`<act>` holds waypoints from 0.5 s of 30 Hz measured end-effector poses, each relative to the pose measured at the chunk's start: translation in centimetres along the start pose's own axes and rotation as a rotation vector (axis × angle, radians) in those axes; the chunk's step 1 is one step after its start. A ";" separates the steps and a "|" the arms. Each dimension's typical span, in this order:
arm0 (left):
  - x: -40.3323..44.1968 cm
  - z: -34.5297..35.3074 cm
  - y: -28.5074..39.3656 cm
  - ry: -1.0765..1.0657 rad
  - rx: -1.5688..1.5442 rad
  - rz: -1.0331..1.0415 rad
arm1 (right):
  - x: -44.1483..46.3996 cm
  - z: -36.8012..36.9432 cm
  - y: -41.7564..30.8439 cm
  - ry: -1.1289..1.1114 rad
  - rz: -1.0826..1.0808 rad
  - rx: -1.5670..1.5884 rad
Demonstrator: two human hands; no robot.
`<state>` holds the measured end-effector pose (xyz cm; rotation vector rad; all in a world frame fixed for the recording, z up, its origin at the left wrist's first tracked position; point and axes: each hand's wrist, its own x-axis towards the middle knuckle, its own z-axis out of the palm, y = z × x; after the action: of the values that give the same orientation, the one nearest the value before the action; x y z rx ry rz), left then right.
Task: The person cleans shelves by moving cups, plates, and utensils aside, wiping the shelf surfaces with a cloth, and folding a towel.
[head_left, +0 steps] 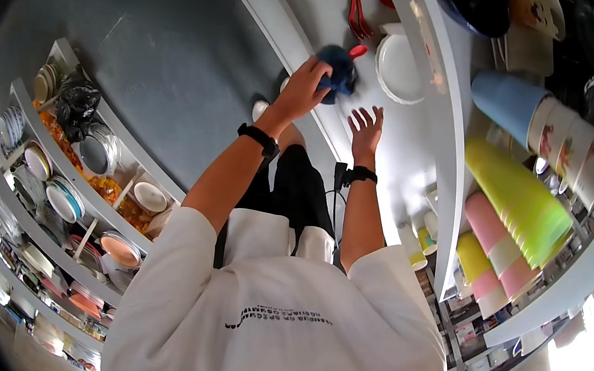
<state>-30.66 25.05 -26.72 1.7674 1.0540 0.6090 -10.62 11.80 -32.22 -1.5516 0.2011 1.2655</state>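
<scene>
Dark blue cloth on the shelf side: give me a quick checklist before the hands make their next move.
1. Left hand has hold of the dark blue cloth: ok, fingers curled onto it.
2. Right hand free: ok, fingers spread, nothing in it.
3. Space beside the cloth clear: not ok, a red utensil is right by it and a white plate is close on the shelf.
4. Yellow-green cup stack clear of both hands: ok, well apart to the side.
5. Cloth damp or dry: cannot tell, it is blurred.
</scene>
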 end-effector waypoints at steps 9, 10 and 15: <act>-6.5 2.4 2.2 -0.149 -0.076 0.093 | -6.1 2.5 -0.2 -0.580 0.087 0.077; -7.6 3.6 1.6 -0.259 0.009 0.077 | -5.3 1.3 1.4 -0.558 0.101 0.001; -11.9 9.1 1.4 -0.571 -0.035 0.005 | -7.2 -3.9 3.5 -0.104 -0.176 -0.245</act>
<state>-29.06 10.22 -28.66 1.7613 0.6361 0.1025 -13.69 3.94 -29.27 -1.6645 -0.1600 1.2619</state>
